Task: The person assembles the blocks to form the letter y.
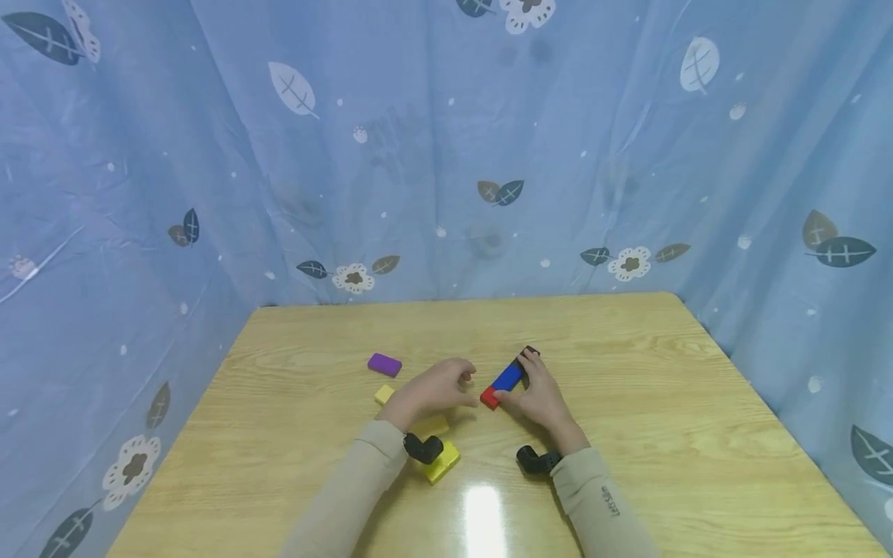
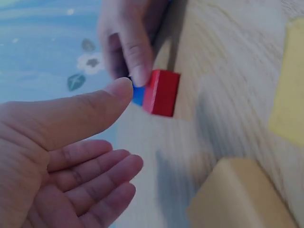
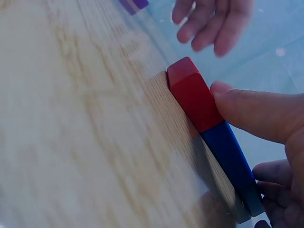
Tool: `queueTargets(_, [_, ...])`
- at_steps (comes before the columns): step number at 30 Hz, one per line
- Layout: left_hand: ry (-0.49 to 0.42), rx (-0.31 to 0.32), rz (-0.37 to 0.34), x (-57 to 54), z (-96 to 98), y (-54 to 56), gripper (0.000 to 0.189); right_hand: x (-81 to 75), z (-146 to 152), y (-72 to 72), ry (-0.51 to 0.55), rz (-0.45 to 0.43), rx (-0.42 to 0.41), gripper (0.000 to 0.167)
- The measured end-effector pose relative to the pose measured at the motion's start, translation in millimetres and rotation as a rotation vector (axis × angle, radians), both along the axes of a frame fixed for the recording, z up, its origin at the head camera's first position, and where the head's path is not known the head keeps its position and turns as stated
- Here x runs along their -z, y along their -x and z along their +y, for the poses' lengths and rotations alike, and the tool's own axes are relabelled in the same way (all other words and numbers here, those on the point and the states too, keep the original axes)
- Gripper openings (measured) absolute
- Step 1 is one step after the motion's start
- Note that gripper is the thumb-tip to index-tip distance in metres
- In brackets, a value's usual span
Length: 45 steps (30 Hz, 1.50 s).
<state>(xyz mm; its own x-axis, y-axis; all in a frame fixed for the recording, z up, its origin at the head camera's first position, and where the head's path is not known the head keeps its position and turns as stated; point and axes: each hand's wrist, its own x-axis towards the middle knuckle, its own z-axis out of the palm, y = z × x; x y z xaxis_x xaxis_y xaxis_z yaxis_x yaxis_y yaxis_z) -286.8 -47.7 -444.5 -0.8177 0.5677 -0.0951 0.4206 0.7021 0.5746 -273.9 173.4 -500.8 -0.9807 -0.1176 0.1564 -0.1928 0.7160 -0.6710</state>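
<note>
A red block [image 1: 489,398], a blue block [image 1: 508,377] and a dark block [image 1: 533,351] form one straight row end to end, right of the table's middle. My right hand [image 1: 543,399] grips this row, thumb against the red block [image 3: 194,97] and fingers around the dark end. Whether the row touches the tabletop is hard to tell. Left of the red end, my left hand [image 1: 436,387] hangs with relaxed fingers and holds nothing. In the left wrist view its thumb and fingers [image 2: 102,175] are apart, and the row's far end is hidden.
A purple block [image 1: 384,364] lies on the wooden table [image 1: 279,434] at the back left. Several yellow blocks [image 1: 443,463] lie beneath and beside my left forearm, partly covered by it. A blue patterned curtain [image 1: 446,155] surrounds the table's back and sides.
</note>
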Motion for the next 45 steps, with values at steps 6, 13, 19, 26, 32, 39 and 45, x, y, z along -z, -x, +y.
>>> queueTargets(6, [-0.072,-0.019,0.01,-3.2,-25.5,0.4,0.059,-4.4,4.5,2.4,-0.015,0.001,-0.007,0.091])
queueTargets(13, [-0.184,-0.147,0.023,0.4,-58.9,-9.2,0.058,-3.4,6.0,3.6,-0.04,-0.012,-0.017,0.091])
queueTargets(19, [-0.269,-0.269,0.075,10.2,-91.2,-23.9,0.058,-3.9,5.0,3.5,-0.042,-0.01,-0.022,0.09])
queueTargets(26, [-0.312,-0.376,0.086,20.8,-114.4,-34.5,0.067,-7.8,7.8,5.2,-0.047,0.004,-0.012,0.091])
queueTargets(32, [-0.343,-0.426,0.036,32.2,-117.6,-37.5,0.075,-7.9,7.2,5.6,-0.042,0.001,-0.021,0.091])
queueTargets(39, [-0.341,-0.499,-0.001,44.3,-118.1,-41.0,0.079,0.0,3.9,4.4,-0.04,-0.01,-0.02,0.092])
queueTargets(45, [-0.317,-0.504,0.01,45.9,-117.7,-46.0,0.078,1.3,1.7,1.6,-0.031,-0.006,-0.017,0.092])
